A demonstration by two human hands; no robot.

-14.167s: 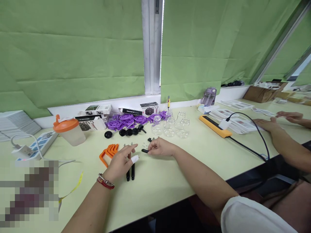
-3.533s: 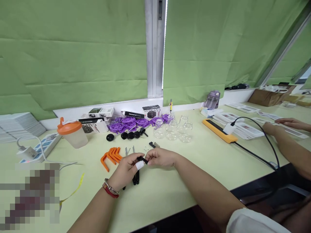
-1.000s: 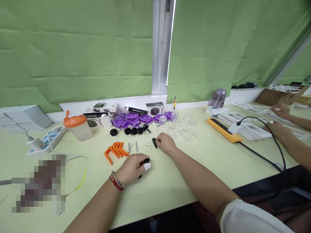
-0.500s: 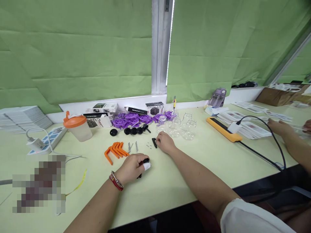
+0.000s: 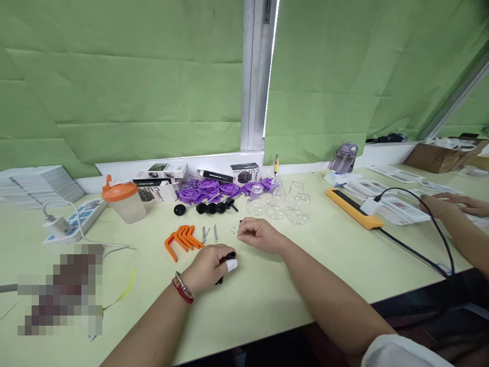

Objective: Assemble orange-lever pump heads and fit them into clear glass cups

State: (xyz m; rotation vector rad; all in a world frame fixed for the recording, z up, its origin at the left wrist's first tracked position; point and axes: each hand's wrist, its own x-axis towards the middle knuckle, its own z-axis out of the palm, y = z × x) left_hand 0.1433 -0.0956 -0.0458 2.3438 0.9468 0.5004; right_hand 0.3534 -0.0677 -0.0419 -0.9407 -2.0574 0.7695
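Green sheeting (image 5: 160,92), creased, hung across the window behind the work surface. Pale yellow-green tabletop (image 5: 267,306), bearing all below. Left hand (image 5: 208,265), white wrap on the thumb: fingers curled closed around a black cylindrical piece (image 5: 231,255), one end showing by the thumb; black tips (image 5: 219,281) show at the hand's lower edge. Right hand (image 5: 262,235): fingers bent and drawn together, fingertips near the table; whether they hold anything cannot be told. Frosted cup with orange lid (image 5: 133,210), at left. Clear round-bodied vessels with necks (image 5: 275,210), grouped beyond the right hand. Purple openwork plastic discs (image 5: 209,187), heaped before printed boxes (image 5: 156,192). Orange bent bars (image 5: 185,237), nested side by side, beyond the left hand. Black round caps (image 5: 179,209), before the discs. Slim silver metal pins (image 5: 216,233), between bars and right hand. Tiny metal bits (image 5: 233,232), just beside the right fingertips.
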